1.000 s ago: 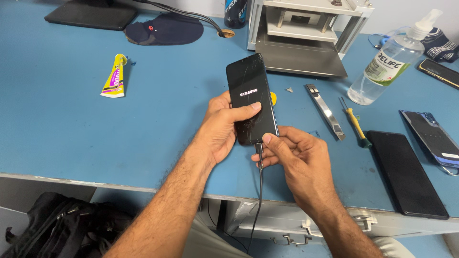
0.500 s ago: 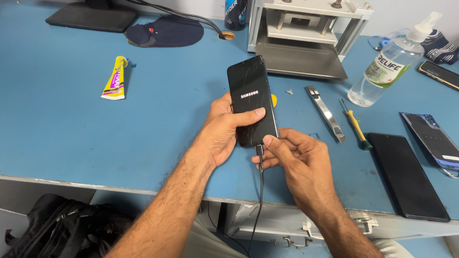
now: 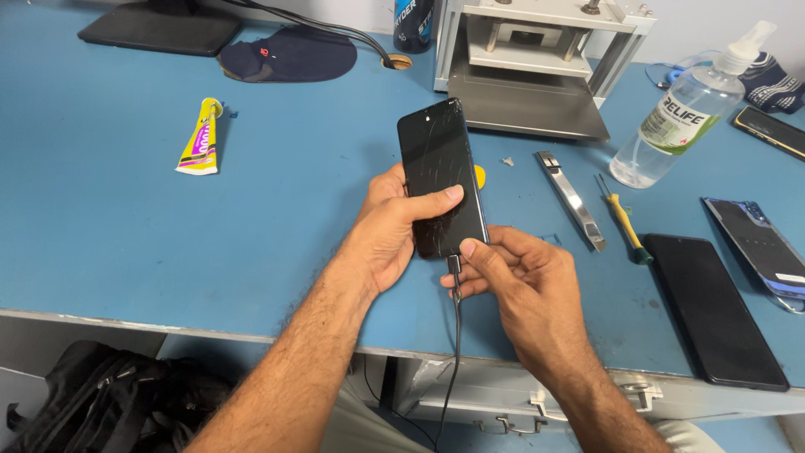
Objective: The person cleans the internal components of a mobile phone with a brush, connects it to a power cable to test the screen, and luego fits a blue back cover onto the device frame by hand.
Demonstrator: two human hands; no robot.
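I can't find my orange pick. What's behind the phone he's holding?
A yellow-orange piece peeks out behind the phone, on the blue table. The phone covers most of it.

Phone's [image 3: 440, 180] lower end hidden by fingers; cable [image 3: 454, 352] running off bottom edge; monitor base [image 3: 159, 25] cut off at top

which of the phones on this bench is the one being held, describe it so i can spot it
On the blue workbench, look at mid-table in front of the metal press. The held phone is upright in the left hand, a cable at its base pinched by the right hand, its dark screen cracked.
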